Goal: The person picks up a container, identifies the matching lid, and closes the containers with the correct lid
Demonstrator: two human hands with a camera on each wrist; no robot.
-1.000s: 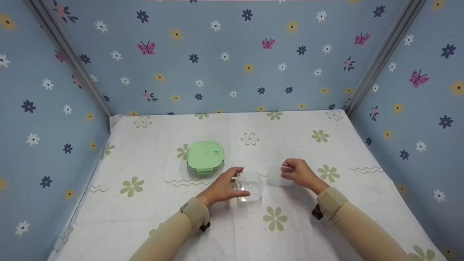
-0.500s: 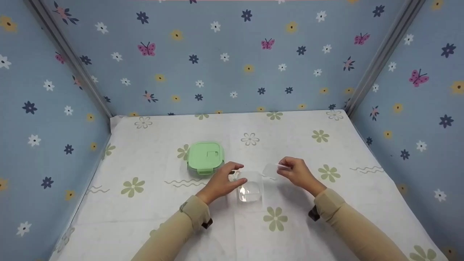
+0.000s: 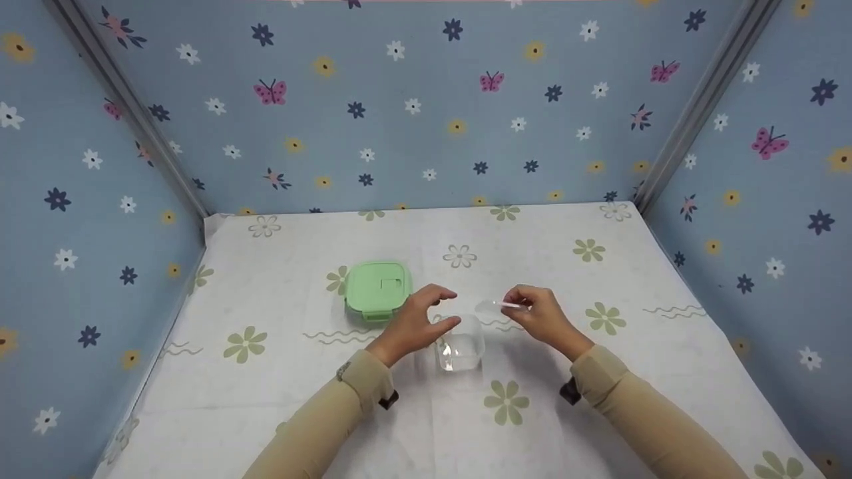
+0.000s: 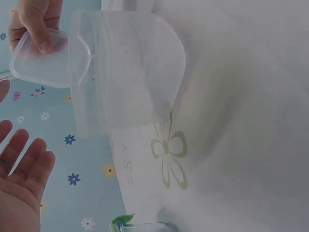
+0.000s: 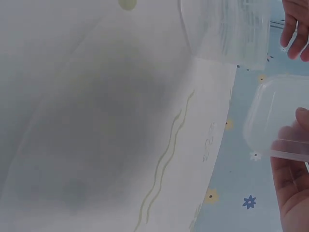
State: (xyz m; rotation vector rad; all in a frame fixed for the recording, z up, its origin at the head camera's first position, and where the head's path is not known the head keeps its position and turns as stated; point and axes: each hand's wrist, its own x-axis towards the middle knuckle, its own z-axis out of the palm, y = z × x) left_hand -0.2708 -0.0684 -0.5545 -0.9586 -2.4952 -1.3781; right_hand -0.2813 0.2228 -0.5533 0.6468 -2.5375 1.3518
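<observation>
A clear plastic food container (image 3: 460, 351) stands on the cloth; its top is uncovered. My left hand (image 3: 411, 326) hovers at its left rim with fingers and thumb spread, holding nothing; in the left wrist view its fingers (image 4: 36, 166) are apart from the container (image 4: 128, 72). My right hand (image 3: 544, 314) pinches a thin translucent lid (image 3: 489, 307) between thumb and fingers. Held just above and to the right of the container, the lid looks nearly edge-on from the head. The right wrist view shows the lid (image 5: 265, 116) with the thumb on one face and fingers behind it.
A green-lidded lunch box (image 3: 378, 289) sits behind my left hand, close to its fingers. White flower-patterned cloth (image 3: 299, 266) covers the table. Blue patterned panels (image 3: 413, 80) enclose the back and both sides.
My right hand has raised the lid, tilted it flatter and brought it left toward the container. My left hand has lifted from the container's side to its far left rim.
</observation>
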